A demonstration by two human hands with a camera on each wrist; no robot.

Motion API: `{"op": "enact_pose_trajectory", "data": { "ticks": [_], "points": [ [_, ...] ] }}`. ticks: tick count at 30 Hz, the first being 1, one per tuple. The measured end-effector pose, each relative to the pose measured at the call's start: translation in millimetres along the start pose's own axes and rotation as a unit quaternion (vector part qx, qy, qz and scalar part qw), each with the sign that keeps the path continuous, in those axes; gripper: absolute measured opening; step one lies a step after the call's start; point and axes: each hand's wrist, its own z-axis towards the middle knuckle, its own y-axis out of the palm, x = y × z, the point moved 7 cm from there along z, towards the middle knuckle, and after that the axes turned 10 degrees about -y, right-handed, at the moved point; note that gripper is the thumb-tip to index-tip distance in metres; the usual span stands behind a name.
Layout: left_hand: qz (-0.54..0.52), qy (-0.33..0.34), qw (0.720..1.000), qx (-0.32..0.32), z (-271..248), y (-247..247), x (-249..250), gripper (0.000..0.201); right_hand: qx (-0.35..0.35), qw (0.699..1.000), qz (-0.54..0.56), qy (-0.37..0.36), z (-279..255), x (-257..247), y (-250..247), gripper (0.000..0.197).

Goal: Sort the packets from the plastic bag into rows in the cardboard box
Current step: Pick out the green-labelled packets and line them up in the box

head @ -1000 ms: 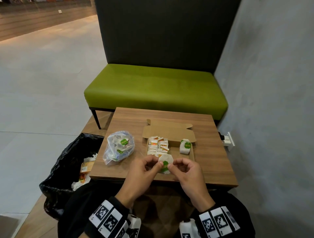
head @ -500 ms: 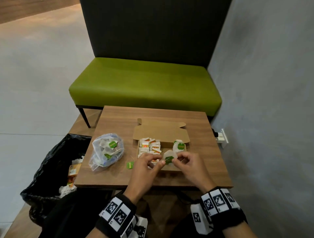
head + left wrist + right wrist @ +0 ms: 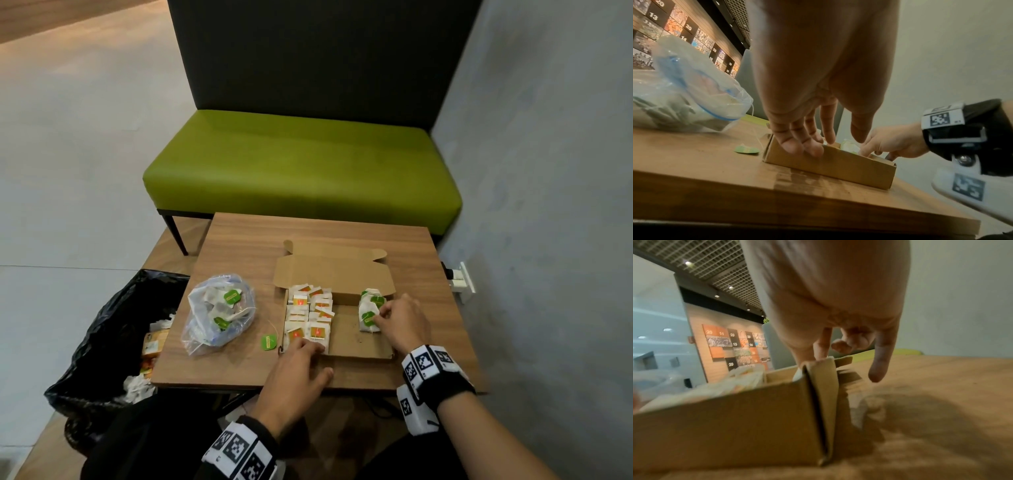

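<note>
Matt cardboard box (image 3: 356, 342), prob. wood-veneer table (image 3: 239, 246)

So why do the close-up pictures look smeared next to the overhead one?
Head view: sharp, evenly lit. Right wrist view: motion-blurred, the cardboard box soft, a dark shadow on the table. Left wrist view: the left hand looms large, out of focus.

One cardboard box (image 3: 356, 344), one plastic bag (image 3: 219, 310), one loose green tag (image 3: 269, 342), two hands. Orange-labelled packets (image 3: 310, 313) in two rows, green-tagged packets (image 3: 370, 310) in one; exact numbers unclear.
</note>
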Motion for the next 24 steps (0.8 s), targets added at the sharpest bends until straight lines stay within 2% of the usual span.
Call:
{"op": "enact_pose_trajectory", "data": {
  "ticks": [4, 9, 10, 12, 13, 15, 18, 24],
  "points": [
    [0.006, 0.006, 1.000, -0.001, 2, 0, -2, 0.046, 0.082, 0.997, -0.005, -0.005, -7, -7, 1, 0.017],
    [0.004, 0.007, 1.000, -0.007, 3, 2, -3, 0.047, 0.137, 0.990, 0.034, -0.006, -20, -13, -4, 0.021],
    [0.006, 0.008, 1.000, -0.008, 3, 2, -3, 0.047, 0.126, 0.991, 0.038, -0.026, -22, -18, -5, 0.019],
    [0.011, 0.011, 1.000, -0.010, 2, 1, -3, 0.046, 0.047, 0.995, -0.002, -0.086, -24, -32, 0, 0.017],
    [0.014, 0.013, 1.000, -0.010, 2, 1, -2, 0.045, 0.000, 0.993, -0.044, -0.114, -25, -38, 4, 0.022],
    [0.018, 0.013, 1.000, -0.009, 1, 0, -3, 0.044, -0.046, 0.981, -0.118, -0.146, -27, -44, 7, 0.033],
    [0.013, 0.009, 1.000, -0.014, 0, 0, -4, 0.044, -0.043, 0.978, -0.140, -0.149, -27, -44, 3, 0.036],
    [0.010, 0.007, 1.000, -0.022, -1, 1, -3, 0.046, -0.090, 0.967, -0.165, -0.174, -34, -48, 7, 0.038]
  ]
}}
